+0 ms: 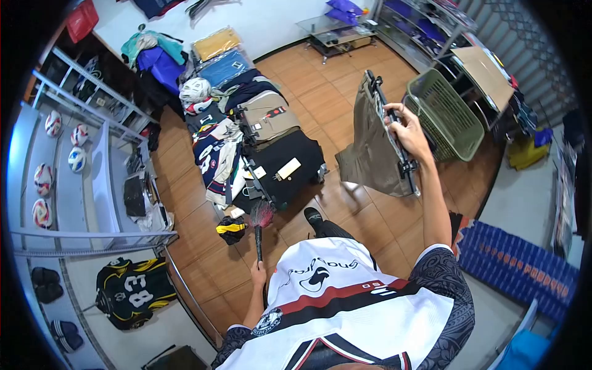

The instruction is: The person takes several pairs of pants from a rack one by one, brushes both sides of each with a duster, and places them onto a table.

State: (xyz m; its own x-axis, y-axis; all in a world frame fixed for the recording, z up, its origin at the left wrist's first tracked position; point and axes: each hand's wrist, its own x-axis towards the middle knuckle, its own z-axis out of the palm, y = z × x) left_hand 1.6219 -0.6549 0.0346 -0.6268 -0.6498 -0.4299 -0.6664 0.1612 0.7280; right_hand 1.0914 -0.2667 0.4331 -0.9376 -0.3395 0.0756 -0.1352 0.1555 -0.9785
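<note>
My right hand [409, 131] is closed round the black clip hanger of a pair of olive-brown trousers [370, 148], which hangs above the tiled floor. Low at the centre left, my left hand [258, 272] grips the black handle of a duster [259, 228] with reddish bristles. The duster's head is beside the near end of a clothes pile. On that pile lie black trousers [290, 169] with a white tag and, behind them, beige trousers [268, 117] with a dark and red tag.
A green plastic basket [459, 132] stands right of the hanging trousers. Balls [77, 159] sit on a wall rack at the left. A black jersey [137, 293] hangs at the lower left. Blue patterned cloth [518, 262] lies at the right. A glass table [333, 31] stands at the back.
</note>
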